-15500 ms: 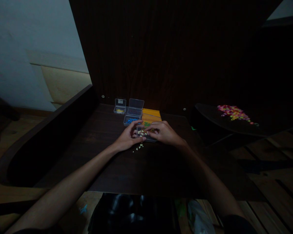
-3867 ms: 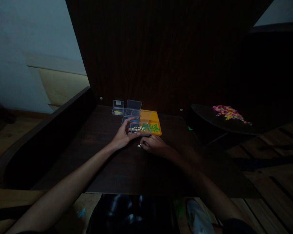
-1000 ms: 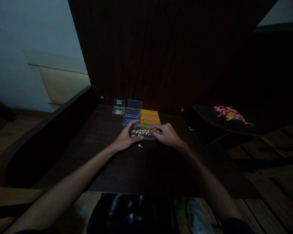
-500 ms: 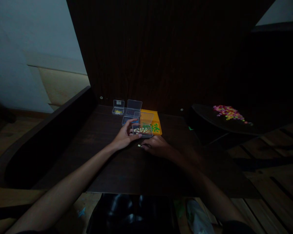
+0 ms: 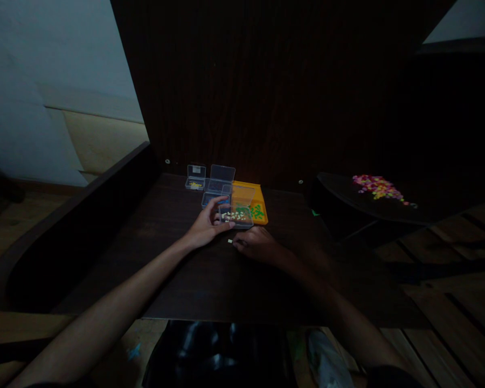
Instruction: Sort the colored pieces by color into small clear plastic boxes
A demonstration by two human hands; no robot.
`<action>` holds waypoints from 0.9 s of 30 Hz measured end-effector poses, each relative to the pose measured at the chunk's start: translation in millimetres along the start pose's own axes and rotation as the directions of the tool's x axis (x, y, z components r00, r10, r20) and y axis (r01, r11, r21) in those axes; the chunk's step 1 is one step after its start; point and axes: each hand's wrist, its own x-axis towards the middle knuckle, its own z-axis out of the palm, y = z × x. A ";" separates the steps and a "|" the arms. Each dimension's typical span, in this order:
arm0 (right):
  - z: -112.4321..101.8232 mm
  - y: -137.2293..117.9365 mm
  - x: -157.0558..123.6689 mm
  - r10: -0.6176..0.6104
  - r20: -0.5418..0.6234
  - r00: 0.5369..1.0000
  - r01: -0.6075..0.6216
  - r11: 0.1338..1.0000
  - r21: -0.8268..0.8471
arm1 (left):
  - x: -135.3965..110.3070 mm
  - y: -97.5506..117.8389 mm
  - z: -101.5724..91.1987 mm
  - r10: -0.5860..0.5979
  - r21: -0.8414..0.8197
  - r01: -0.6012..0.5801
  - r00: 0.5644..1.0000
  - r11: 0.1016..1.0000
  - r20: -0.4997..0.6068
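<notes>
My left hand is closed around the left side of a clear plastic box, thumb along the front edge and fingers behind. Small cream-white pieces lie scattered inside it, and its clear lid stands raised at the back. Just in front of the box, my right hand is low over the table with its fingers pinched together. At their tips shows a small pale piece; the dim light hides the exact grip. Behind the held box is an opened yellow case with green pieces.
A small clear box with yellow pieces and a larger clear box with blue pieces stand open at the back of the dark table. A heap of colourful bits lies on a dark surface at right. A raised side panel borders the left.
My right hand has shifted very slightly left, towards the pale piece at its fingertips. My left hand and the boxes look the same.
</notes>
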 end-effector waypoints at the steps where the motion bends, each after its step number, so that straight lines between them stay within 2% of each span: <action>1: -1.5 0.5 -0.4 -0.015 -0.004 1.000 0.015 1.000 0.022 | 0.0 -0.4 0.0 0.003 0.002 -0.003 1.000 1.000 -0.001; 5: -15.9 6.9 -3.5 -0.049 -0.066 0.997 0.061 0.979 0.192 | 0.2 -2.2 -0.4 0.022 0.011 -0.022 1.000 1.000 0.003; 8: -29.7 16.1 -5.5 -0.063 -0.180 0.982 0.116 0.948 0.296 | 0.2 -2.1 -0.2 0.023 0.013 -0.023 1.000 1.000 0.007; 10: -37.0 22.7 -5.4 -0.053 -0.255 0.966 0.133 0.942 0.307 | -0.1 -1.0 0.4 0.015 0.002 -0.015 1.000 1.000 0.021; 12: -42.1 28.2 -3.8 -0.009 -0.292 0.956 0.092 0.958 0.273 | -0.7 0.3 1.2 0.008 -0.007 -0.008 0.999 1.000 0.037; 14: -45.5 31.5 -1.5 0.047 -0.278 0.959 0.013 0.977 0.212 | -1.7 1.5 2.1 0.004 -0.004 -0.004 0.999 1.000 0.047; 19: -50.1 31.6 3.7 0.129 -0.156 0.979 -0.126 0.992 0.032 | -4.1 4.2 4.0 -0.011 0.026 0.010 0.998 1.000 0.058; 23: -51.9 28.9 6.6 0.176 -0.086 0.981 -0.183 0.980 -0.079 | -4.4 4.7 4.8 -0.012 0.029 0.010 0.998 1.000 0.069; 27: -53.5 26.9 9.2 0.206 -0.044 0.978 -0.210 0.971 -0.112 | -4.1 3.3 4.8 -0.017 0.015 0.016 0.998 1.000 0.068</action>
